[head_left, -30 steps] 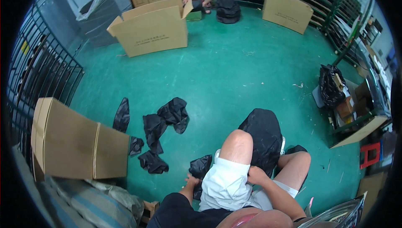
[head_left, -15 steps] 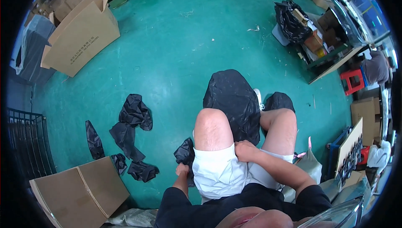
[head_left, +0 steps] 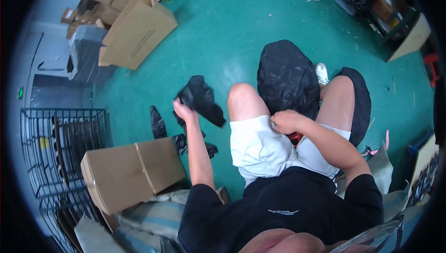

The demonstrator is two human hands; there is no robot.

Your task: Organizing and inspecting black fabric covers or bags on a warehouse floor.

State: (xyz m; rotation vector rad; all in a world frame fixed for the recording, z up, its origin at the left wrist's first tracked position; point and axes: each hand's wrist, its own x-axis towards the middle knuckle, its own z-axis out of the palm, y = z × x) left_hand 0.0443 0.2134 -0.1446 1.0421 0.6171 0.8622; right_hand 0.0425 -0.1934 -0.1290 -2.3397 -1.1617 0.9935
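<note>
Blk sheet (head_left: 202, 100), gripped at edge by L fingers (head_left: 178, 104), R fingers (head_left: 276, 121) curled nr shorts (head_left: 253, 146) hem, can't tell if holding anything

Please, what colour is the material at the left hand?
The material is black; the head view shows it.

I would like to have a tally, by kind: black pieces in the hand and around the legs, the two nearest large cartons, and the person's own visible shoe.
Blurred black piece in left hand: 1
Black pieces between and beside the legs: 2
Cartons, open and closed: 2
White shoe: 1
Total: 6
</note>
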